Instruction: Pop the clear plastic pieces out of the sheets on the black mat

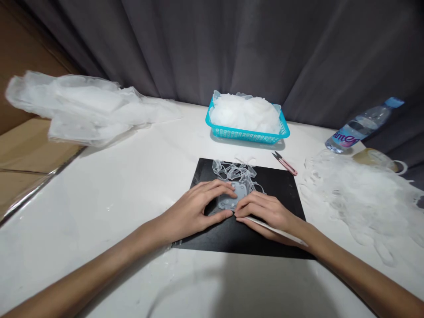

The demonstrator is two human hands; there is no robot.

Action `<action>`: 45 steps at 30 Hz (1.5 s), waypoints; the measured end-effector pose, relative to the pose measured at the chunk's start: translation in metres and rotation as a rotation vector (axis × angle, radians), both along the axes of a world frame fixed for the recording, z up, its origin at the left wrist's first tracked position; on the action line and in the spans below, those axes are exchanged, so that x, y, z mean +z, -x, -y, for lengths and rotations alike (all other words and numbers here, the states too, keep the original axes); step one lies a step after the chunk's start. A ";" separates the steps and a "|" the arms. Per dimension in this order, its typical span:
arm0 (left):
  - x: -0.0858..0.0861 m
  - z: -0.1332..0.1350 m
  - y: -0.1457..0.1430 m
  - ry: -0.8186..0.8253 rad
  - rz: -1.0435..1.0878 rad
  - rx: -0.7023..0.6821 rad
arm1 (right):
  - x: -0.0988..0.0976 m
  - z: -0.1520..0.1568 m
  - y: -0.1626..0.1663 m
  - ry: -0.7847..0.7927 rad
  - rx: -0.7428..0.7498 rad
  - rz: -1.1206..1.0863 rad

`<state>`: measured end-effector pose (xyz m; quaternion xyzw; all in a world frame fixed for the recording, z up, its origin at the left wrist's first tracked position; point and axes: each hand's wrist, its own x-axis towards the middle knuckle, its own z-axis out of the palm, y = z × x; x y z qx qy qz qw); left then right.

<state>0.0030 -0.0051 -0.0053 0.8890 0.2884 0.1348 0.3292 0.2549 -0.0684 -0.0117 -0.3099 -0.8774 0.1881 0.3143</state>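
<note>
White table (132, 176), filling most of the frame; a soft shadow across bottom centre. Dark grey curtain (198, 44) in vertical folds along the top. Brown cardboard (33, 154) down the left edge, upright panel above, flat flap below.

Black mat (281, 185) on the tabletop, centre and right of centre. On it, mid-frame, a translucent square piece (228, 203) with small round marks. Thin translucent strips (245, 172) lie tangled at its far side, close against it.

Left hand (202, 205) comes in from lower left: fingers over the piece, hiding part of it, thumb apart from them at the near edge. Cannot tell whether it pinches or only presses. Right hand (265, 214), from lower right, closed in a pen-like grip on a slim white tool (274, 229); tip hidden by fingers.

Around: teal basket (247, 134), upper centre, heaped with white, translucent stuff (245, 112). Pink-handled snips (286, 164) just beyond the mat's upper right corner, blades toward the basket. Water bottle (357, 130), blue cap, upper right. Large whitish pile (371, 190) at right, partly in front of a yellowish object (374, 157). Crumpled clear plastic (92, 106), upper left, overhanging the cardboard.
</note>
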 end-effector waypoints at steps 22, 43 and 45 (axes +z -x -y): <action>-0.005 0.001 -0.004 0.101 0.064 0.034 | 0.004 0.001 -0.005 -0.070 -0.022 0.117; -0.002 -0.003 0.000 0.146 0.103 -0.005 | -0.002 0.006 -0.003 -0.305 -0.023 0.423; -0.001 -0.003 0.000 0.166 0.118 -0.018 | -0.001 0.007 0.001 -0.324 -0.052 0.436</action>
